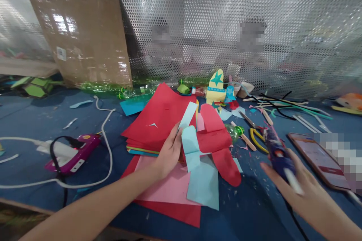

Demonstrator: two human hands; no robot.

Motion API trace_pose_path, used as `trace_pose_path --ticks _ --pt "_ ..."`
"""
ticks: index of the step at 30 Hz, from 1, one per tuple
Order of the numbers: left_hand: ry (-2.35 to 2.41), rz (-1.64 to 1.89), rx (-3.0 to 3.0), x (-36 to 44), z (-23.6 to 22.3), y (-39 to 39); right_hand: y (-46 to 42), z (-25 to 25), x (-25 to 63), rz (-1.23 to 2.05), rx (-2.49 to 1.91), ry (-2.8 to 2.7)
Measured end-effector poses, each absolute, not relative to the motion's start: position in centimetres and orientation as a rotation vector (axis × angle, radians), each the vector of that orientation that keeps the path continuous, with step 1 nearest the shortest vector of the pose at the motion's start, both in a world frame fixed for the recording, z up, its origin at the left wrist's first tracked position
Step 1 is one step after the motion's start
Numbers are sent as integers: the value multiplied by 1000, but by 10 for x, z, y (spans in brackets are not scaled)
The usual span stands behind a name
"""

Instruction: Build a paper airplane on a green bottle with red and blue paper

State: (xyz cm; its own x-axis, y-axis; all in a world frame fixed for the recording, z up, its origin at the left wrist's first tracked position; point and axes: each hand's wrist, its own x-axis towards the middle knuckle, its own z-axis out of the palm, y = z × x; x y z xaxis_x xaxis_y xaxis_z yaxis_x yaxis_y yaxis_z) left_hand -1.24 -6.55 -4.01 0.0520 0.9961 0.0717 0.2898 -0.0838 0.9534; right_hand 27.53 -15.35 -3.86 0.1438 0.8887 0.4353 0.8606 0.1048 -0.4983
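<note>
My left hand (171, 148) is closed on a pale blue paper strip (189, 115), pinched between thumb and fingers. Just right of it is a folded pale blue paper piece (192, 145) beside a red paper cutout (216, 135) with rounded ends. My right hand (299, 180) is wrapped round a dark blue glue gun (278, 156), a white glue stick jutting from its back end. Under the left hand lie a stack of coloured paper with a red sheet (158, 116) on top, a pink sheet (166, 184) and a larger pale blue sheet (205, 184).
Yellow-handled scissors (257, 139) lie left of the glue gun, and a phone (319, 158) to its right. A purple power strip (75, 154) with cables sits left. Behind stand a cardboard sheet (85, 37), plastic bottles (104, 89), a star-decorated yellow paper piece (216, 92) and a perforated metal screen (183, 15).
</note>
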Motion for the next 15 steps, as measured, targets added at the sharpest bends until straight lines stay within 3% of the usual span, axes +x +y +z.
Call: trace_pose_path --ticks 7,11,15 --pt "1416 1190 1347 -16 -41 -57 -143 -62 279 -451 -1893 -2093" --pt "1225 1347 1350 -21 -37 -47 -142 -69 291 -326 -1882 -2170" --pt "1001 1493 1352 -27 -28 -42 -136 -38 298 38 -1788 -2180"
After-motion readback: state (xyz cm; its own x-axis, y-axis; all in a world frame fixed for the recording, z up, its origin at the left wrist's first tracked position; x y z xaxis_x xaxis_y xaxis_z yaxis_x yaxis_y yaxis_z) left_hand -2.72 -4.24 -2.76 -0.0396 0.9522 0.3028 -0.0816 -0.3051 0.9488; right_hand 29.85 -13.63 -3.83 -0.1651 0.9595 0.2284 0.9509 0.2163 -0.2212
